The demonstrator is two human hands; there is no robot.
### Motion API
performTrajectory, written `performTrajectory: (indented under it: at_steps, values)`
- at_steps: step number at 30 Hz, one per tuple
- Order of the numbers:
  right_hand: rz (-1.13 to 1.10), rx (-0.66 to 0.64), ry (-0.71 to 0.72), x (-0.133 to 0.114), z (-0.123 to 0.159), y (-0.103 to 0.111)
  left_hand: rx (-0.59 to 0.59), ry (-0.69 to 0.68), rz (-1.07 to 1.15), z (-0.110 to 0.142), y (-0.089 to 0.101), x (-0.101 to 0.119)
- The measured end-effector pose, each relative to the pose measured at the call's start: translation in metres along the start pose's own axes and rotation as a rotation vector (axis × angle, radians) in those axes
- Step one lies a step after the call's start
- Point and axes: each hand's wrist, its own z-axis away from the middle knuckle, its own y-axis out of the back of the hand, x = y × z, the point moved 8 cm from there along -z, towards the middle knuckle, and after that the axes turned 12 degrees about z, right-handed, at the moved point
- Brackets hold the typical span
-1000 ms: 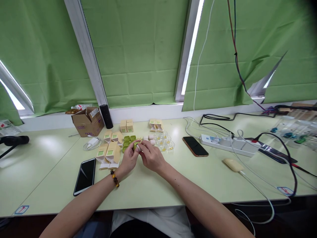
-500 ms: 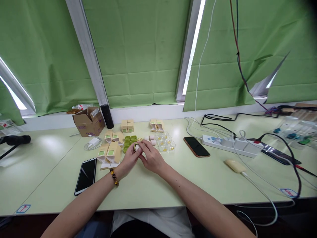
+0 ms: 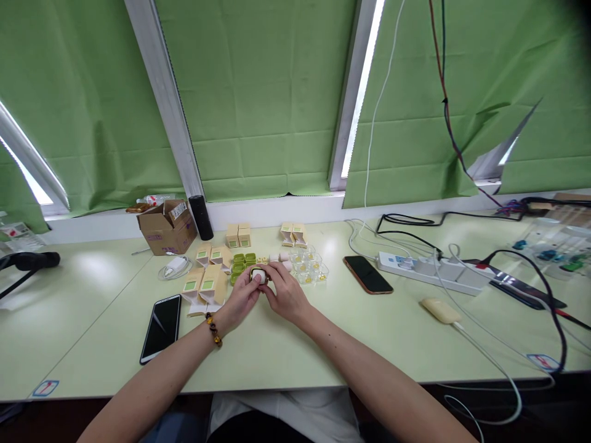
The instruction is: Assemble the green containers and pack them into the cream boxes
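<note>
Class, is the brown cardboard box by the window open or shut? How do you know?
Open: the brown cardboard box has a labelled top flap standing raised, not folded flat.

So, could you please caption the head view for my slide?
Left hand holding a white and green object, right hand alongside.

No words or numbers can be read; only small, unreadable markings show.
Near the front edge of the counter [image 3: 286, 351], a left sticker [image 3: 45, 388] and a right sticker [image 3: 543, 362] each bear a red mark within a blue frame. The brown cardboard box [image 3: 157, 237] carries blurred purple print and a white label [image 3: 178, 210]; green squares mark the small pale-yellow cartons [image 3: 213, 277].
</note>
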Motion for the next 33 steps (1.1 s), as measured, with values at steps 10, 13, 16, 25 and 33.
performTrajectory:
  at_steps: [10, 13, 16, 25, 33]
  values:
    - [0.063, 0.001, -0.049, 0.004, -0.001, 0.004, -0.055, 0.056, 0.15, 0.001, -0.01, 0.003]
    - [0.088, -0.001, -0.069, 0.007, 0.0, 0.004, -0.055, 0.079, 0.194, 0.0, -0.011, 0.004]
    - [0.1, 0.008, -0.081, 0.011, 0.001, 0.004, -0.024, 0.124, 0.253, -0.002, -0.01, 0.003]
    - [-0.191, 0.01, -0.24, 0.029, 0.002, 0.001, -0.077, 0.124, 0.181, -0.004, -0.008, 0.004]
    - [-0.661, -0.058, -0.545, 0.054, 0.002, -0.014, -0.024, -0.141, -0.329, -0.005, 0.009, 0.022]
